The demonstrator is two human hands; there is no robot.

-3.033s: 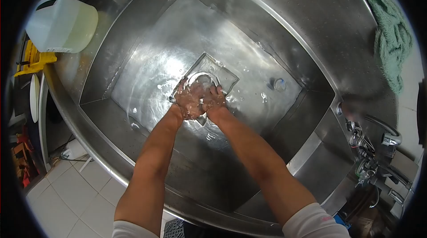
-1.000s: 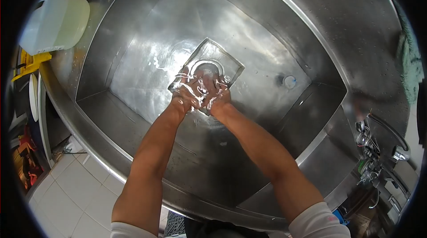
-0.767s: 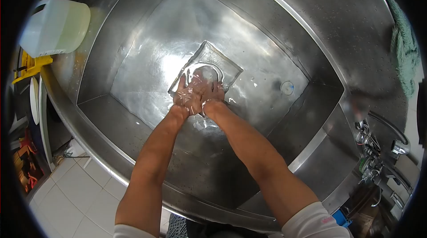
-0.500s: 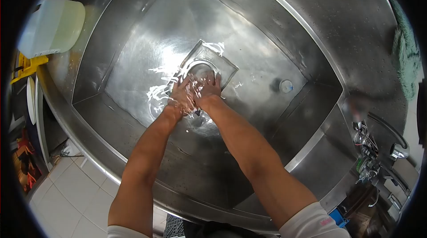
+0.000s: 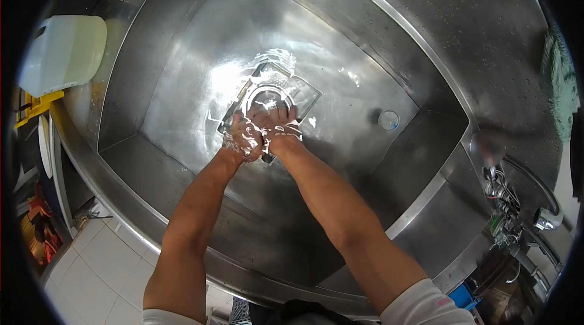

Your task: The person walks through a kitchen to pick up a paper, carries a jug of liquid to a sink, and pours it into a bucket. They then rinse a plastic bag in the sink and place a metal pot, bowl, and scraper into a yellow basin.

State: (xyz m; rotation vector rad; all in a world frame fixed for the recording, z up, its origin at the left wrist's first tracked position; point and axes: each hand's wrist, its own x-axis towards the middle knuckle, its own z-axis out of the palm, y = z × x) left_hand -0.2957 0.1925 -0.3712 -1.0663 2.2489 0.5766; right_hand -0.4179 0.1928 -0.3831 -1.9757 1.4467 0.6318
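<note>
Both my hands are under water in a deep steel sink (image 5: 201, 57). They lie side by side over a square, dark-edged flat piece (image 5: 307, 91) on the sink floor, its kind blurred by ripples and glare. A bright curved ring shows just beyond my fingertips. My left hand (image 5: 243, 138) rests at the near left side of the square piece, fingers stretched forward. Close beside it, my right hand (image 5: 281, 127) has its fingers extended and spread over the middle of the piece. The palms' undersides are hidden.
A small round clear disc (image 5: 388, 120) lies on the sink floor to the right. On the left ledge stands a jug of yellowish liquid (image 5: 73, 51). A tap with a hose (image 5: 544, 215) is at the right, with a green cloth (image 5: 558, 76) beyond it.
My hands have shifted slightly left and towards me over the square piece, which looks a little nearer too. The ripples and glints on the water have changed.
</note>
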